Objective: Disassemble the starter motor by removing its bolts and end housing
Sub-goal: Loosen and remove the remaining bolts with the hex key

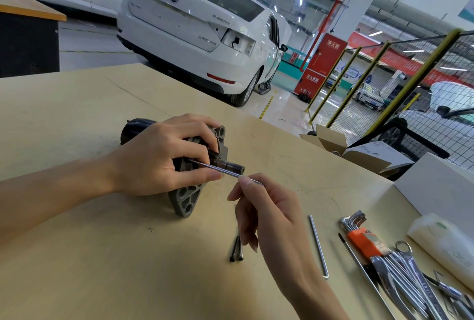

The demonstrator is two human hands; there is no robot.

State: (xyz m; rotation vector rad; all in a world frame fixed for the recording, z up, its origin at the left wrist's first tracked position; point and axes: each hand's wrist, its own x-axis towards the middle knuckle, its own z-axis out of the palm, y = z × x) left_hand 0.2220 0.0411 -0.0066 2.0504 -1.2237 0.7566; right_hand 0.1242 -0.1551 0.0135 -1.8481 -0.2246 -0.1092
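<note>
Head view: on the pale wooden workbench (pixel 77 255) lies the dark cylindrical starter motor (pixel 133 127) with its grey cast-metal end housing (pixel 186 199). Left hand (pixel 159 155) curls round that housing. Right hand (pixel 264 214) pinches a long thin steel through-bolt (pixel 218 169) protruding from it. Two dark removed bolts (pixel 237 249) lie just beside the right hand.

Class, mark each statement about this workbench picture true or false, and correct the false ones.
1. The left hand grips the starter motor. True.
2. The right hand is empty. False: it pinches a long bolt.
3. Two dark bolts lie on the table. True.
4. The hex key set has a blue holder. False: it is orange.
5. The car behind the table is black. False: it is white.
</note>
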